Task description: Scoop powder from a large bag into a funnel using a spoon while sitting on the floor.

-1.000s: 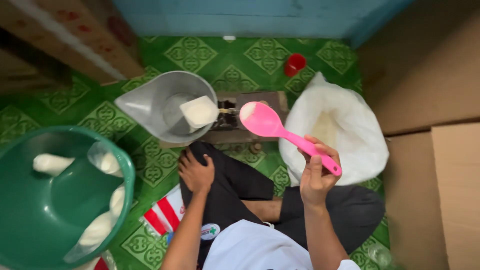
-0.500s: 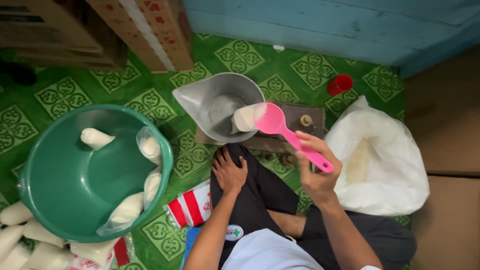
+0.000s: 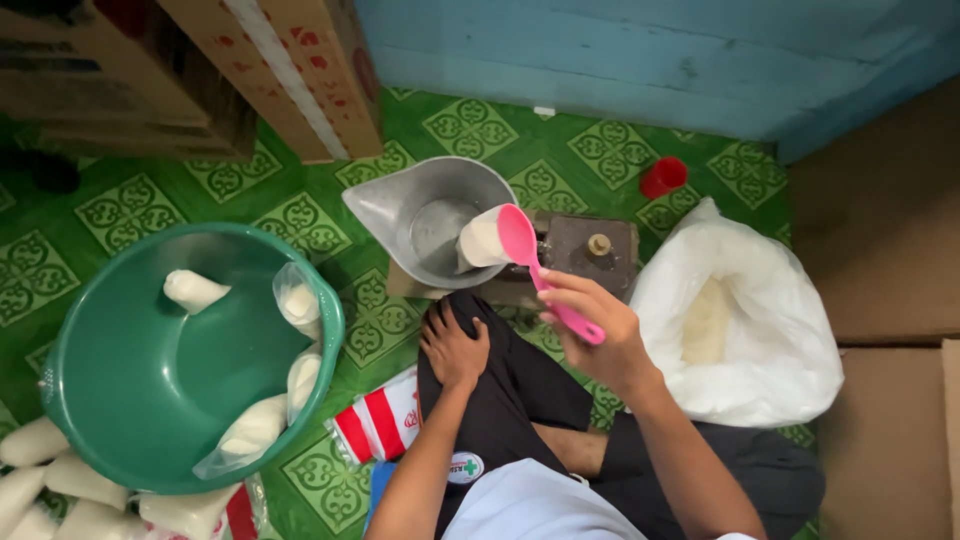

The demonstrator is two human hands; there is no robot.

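Pink scoop (image 3: pixel 520 240) now tipped over pan (image 3: pixel 425 225)

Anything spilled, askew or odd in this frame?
No spill that I can see. The pink scoop in the right hand is tipped over the metal scale pan, white powder going into it. The left hand rests on the knee. The white sack sits open, upright.

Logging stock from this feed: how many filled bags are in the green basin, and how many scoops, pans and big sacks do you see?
Filled white plastic bags in the green plastic basin: 4
Pink plastic scoop, in right hand: 1
Grey metal scale pan: 1
Large white plastic sack: 1
Total: 7
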